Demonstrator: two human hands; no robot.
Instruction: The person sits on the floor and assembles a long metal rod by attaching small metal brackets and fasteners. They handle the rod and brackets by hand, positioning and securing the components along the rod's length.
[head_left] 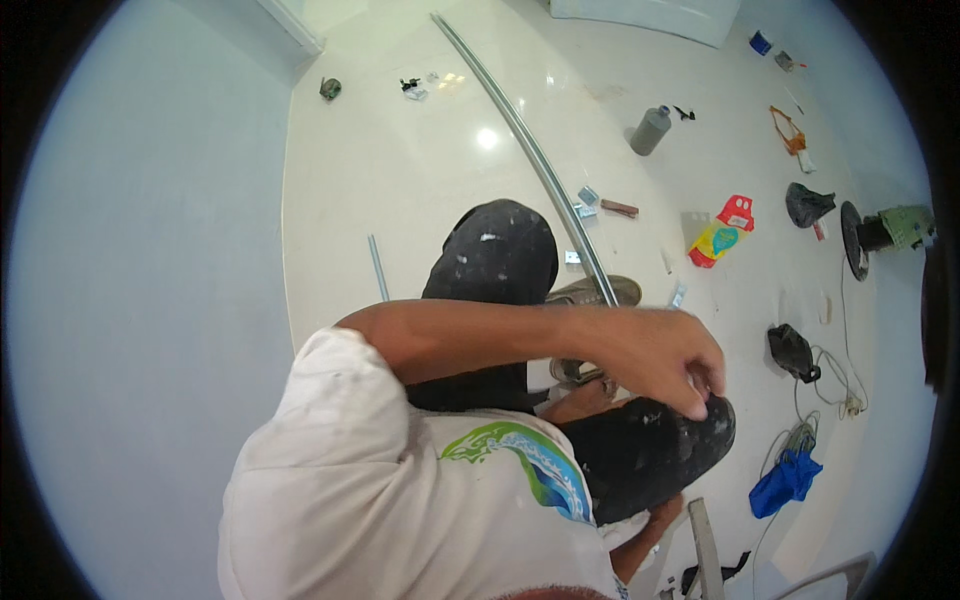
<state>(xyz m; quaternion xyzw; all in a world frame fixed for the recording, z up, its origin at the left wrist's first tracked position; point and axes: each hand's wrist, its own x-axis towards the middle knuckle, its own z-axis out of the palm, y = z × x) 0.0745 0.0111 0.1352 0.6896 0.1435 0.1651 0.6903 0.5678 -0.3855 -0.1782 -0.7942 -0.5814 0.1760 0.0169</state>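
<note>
My left arm reaches across my body from the left, and my left hand (pixel 668 362) is above my bent right knee (pixel 690 440). Its fingers curl down toward the thumb; whatever they hold, if anything, is hidden. At the lower right, part of my right arm (pixel 640 550) shows beside that knee. The leg covers its fingers. A patch of bare skin shows between my legs, but I cannot make out whether it is hand or ankle. A long metal channel (pixel 530 145) lies across the floor, its near end beside my shoe (pixel 620 290) and partly behind my left forearm.
Right of the channel are a grey bottle (pixel 651 131), a red-and-yellow packet (pixel 720 235) and small metal brackets (pixel 588 195). Farther right lie black bags (pixel 792 352), a cable and a blue bag (pixel 787 482). A short metal rod (pixel 378 266) lies near the left wall (pixel 180 250).
</note>
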